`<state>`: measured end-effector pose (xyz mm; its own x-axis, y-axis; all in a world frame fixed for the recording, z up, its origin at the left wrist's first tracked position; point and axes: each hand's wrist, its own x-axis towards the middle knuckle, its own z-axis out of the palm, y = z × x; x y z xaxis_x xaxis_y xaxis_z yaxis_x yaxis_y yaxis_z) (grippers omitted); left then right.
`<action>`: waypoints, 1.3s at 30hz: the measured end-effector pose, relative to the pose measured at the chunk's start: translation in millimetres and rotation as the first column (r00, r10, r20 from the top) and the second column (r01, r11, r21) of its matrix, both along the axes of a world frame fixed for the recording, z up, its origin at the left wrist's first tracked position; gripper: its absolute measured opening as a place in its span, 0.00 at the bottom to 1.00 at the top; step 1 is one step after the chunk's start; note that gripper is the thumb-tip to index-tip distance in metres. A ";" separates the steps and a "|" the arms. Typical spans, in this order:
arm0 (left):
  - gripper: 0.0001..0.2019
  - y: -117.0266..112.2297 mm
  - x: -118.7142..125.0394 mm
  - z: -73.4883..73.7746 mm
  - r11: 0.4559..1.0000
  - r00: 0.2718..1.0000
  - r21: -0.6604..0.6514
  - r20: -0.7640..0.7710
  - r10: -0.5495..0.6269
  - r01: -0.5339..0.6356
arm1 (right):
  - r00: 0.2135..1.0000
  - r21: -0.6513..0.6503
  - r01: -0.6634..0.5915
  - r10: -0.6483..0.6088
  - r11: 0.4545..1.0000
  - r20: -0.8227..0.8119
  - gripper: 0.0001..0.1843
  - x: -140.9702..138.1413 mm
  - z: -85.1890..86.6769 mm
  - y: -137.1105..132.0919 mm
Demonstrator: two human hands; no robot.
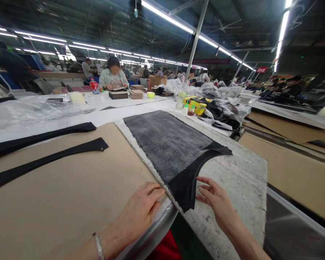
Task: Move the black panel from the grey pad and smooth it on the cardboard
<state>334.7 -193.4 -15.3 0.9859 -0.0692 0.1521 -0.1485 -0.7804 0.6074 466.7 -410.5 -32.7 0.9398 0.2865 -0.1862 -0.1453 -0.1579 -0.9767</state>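
Flat black-grey fabric-like panel with concave near end [162, 144] lies on the stained pale-grey worktop slab [238, 180], long axis running away-left, ahead-right of the loosely open, palm-down, empty left hand [143, 200] and just left of the half-open, empty right hand [214, 196], the nearer one, contact unclear.

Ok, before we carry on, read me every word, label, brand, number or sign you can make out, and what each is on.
None can be read clearly.
Small red hanging sign: pale marks, too small and blurred to read.
Long red banner in the background: too dim and blurred to read.
Red package on the far table: pale print, too blurred to read.
Dark panel: no lettering visible.
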 end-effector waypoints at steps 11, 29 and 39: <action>0.17 -36.5 -4.2 -10.4 0.944 0.964 0.230 0.067 -0.259 0.237 | 0.939 -0.116 -0.120 0.150 0.986 0.310 0.18 -2.9 -20.5 -11.3; 0.07 -66.2 -1.3 -43.0 0.876 0.907 0.429 0.242 -0.346 0.220 | 0.375 -0.643 -0.351 0.731 0.681 0.570 0.13 17.1 -3.3 -12.2; 0.15 -65.5 3.9 -36.4 0.934 0.970 0.349 0.191 -0.152 0.077 | 0.692 -0.457 -0.295 0.517 0.839 0.504 0.12 34.2 6.1 -11.1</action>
